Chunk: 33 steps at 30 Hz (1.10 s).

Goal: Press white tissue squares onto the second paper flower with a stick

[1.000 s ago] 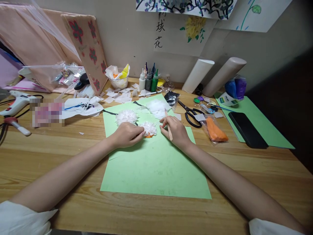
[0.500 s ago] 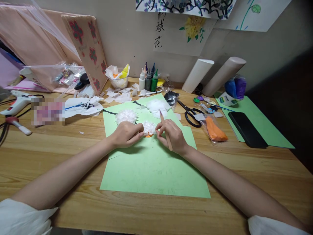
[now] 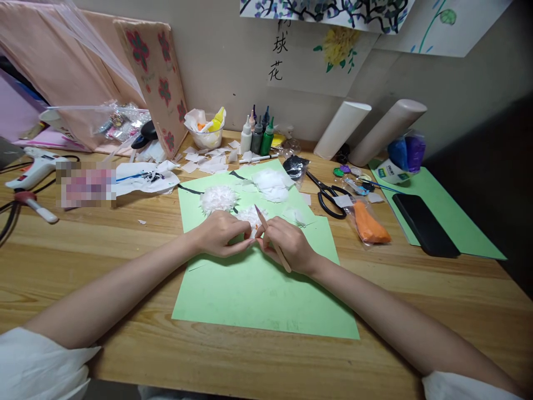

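A white fringed paper flower [image 3: 250,214], with a bit of orange at its near side, lies on a green sheet [image 3: 262,300]. My left hand [image 3: 225,233] is at its left near edge, thumb and forefinger closed; what they pinch is too small to make out. A wooden pencil [image 3: 275,244] slants through my right hand [image 3: 293,244], its point up and away from me. The right fingertips meet the left ones at the flower's near edge. Just beyond my left hand sits another fluffy white flower [image 3: 219,200]. Stacked white tissue squares [image 3: 272,185] lie farther back.
Black-handled scissors [image 3: 331,200], a bag of orange clay [image 3: 370,225] and a black phone [image 3: 425,225] lie at right. Paint bottles [image 3: 257,139] and a plastic cup [image 3: 206,133] stand by the wall, near paper scraps [image 3: 212,165]. A glue gun [image 3: 35,166] is far left.
My right hand has moved left and toward me, so both hands' fingertips now meet. A thin white tissue piece on the sheet's right side has come into view. The camera has shifted slightly.
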Available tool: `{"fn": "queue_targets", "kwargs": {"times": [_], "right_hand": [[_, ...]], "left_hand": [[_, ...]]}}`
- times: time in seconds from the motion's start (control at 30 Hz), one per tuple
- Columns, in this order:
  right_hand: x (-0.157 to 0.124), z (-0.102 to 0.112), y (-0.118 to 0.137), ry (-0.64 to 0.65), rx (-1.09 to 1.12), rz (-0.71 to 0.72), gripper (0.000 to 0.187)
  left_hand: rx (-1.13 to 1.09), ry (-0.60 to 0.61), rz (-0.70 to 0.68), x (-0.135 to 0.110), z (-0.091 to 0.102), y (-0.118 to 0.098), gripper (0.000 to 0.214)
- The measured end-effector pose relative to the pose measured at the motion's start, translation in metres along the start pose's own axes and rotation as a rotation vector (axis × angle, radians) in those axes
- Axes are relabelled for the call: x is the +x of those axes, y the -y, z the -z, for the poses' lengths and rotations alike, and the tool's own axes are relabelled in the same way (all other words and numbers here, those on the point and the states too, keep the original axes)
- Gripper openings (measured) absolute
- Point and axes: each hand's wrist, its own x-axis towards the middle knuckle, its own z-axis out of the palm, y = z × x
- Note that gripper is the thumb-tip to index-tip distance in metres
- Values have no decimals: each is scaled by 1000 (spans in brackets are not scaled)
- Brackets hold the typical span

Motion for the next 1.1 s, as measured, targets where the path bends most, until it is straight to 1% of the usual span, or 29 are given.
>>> {"fn": "queue_targets", "kwargs": {"times": [0.13,0.23,0.3,0.33,0.43,0.47,0.53,0.6,0.7,0.77,0.9,1.1], "right_hand": [[0,0,1,-4,16,9,17],[2,2,2,-47,47,5,13],[2,4,3,-81,88,-30,7],[2,6,3,-90,121,-60,7],[-1,9,4,-97,252,-161,25],[-3,10,4,-110,291,-186,28],[-5,11,3,-154,340,-199,29],[-7,10,3,-173,371,-159,29],[-5,9,2,-121,385,-64,31],[-3,9,2,-68,357,-37,30],[0,9,2,13,264,-55,29],[1,9,2,61,201,-86,29]], "left_hand": [[-15,-7,-12,-1,0,0,13],[-63,20,-5,-1,1,-1,11],[-79,42,4,-1,1,-1,9],[-76,53,12,-1,1,-1,8],[-35,63,52,-1,0,-2,7],[-19,57,68,-1,0,-2,7],[9,39,94,-1,0,-3,7],[36,26,111,-1,0,-3,6],[73,14,128,-1,-1,-3,6],[89,14,135,-1,-1,-3,7],[104,26,138,-2,-2,-1,6],[100,34,142,-1,-1,-2,8]]}}
